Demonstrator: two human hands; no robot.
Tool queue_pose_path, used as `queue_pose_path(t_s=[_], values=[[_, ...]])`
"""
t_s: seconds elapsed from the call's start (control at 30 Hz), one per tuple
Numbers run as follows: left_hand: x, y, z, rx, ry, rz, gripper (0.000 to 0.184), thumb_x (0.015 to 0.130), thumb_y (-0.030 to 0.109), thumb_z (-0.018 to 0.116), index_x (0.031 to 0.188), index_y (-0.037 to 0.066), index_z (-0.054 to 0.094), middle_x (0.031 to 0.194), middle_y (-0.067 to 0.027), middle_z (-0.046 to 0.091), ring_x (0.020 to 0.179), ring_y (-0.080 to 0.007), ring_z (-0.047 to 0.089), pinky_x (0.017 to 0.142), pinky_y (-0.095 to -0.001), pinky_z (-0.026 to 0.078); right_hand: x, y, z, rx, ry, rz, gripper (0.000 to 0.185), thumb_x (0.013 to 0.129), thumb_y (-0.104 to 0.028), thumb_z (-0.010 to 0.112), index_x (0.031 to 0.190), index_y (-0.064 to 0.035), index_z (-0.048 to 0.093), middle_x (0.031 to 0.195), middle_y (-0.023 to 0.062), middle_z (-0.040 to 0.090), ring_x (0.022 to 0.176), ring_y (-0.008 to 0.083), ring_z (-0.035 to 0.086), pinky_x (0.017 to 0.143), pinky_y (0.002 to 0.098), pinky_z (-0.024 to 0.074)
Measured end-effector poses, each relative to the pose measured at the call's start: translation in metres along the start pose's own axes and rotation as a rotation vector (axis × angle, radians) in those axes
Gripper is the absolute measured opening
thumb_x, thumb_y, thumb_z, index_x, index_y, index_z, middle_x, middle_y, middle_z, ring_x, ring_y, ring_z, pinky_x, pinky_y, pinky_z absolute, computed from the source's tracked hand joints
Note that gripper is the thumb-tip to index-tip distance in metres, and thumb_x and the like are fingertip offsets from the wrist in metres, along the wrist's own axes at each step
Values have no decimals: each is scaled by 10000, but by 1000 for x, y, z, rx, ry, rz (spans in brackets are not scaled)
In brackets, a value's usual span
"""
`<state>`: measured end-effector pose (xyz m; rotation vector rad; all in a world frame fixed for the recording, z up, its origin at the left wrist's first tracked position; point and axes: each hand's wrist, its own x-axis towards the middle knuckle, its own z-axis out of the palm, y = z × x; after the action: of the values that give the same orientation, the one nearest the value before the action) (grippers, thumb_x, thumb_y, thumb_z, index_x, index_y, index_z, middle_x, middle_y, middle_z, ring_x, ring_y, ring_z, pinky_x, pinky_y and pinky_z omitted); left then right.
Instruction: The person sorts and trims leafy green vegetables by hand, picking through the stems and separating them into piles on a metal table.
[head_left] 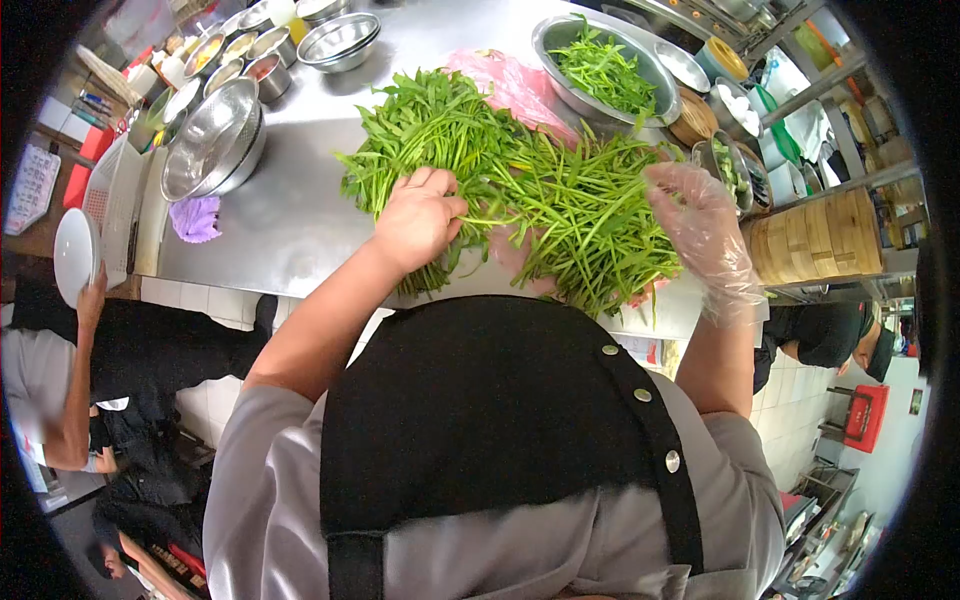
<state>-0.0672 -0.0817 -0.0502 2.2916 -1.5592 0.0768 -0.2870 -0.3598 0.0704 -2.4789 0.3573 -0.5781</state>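
Two piles of long-stemmed leafy greens, which look like water spinach, lie on the steel table: a left pile and a right pile. My left hand, bare, has its fingers curled round stems at the front of the left pile. At the right pile's edge is my right hand in a clear plastic glove. Its fingers are bent together, and what they pinch, if anything, is hidden. Pink plastic shows behind and between the piles. Beyond the right pile, a large metal bowl holds more cut greens.
Metal colanders, a purple leaf and small bowls stand or lie left on the table. Bamboo steamers are at the right. At far left, another person's hand holds a white plate.
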Motion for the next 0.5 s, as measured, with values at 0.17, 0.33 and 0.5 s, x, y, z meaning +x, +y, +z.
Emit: queue_pose_path(t_s=[0.17,0.33,0.5], values=[[17,-5,-48,-262,76,17,146,863,140,759,984,59,753,921,-94,680,874,-272,658,818,-391,528,-2,1,1,25,58,-29,147,890,-81,735,1009,4,738,950,150,743,924,283,716,935,372,528],[30,4,-76,-573,-61,-157,150,946,135,720,1026,8,730,876,-106,684,749,-184,645,718,-323,522,3,-24,5,164,67,50,189,906,-100,726,1070,-7,731,1014,146,734,927,264,704,896,368,532],[45,26,-77,-596,-126,-48,163,959,140,709,1050,8,737,880,-91,695,780,-158,649,736,-305,520,14,-50,32,-62,-34,-341,227,903,-118,725,1111,-28,727,1065,142,731,952,308,694,907,407,537]])
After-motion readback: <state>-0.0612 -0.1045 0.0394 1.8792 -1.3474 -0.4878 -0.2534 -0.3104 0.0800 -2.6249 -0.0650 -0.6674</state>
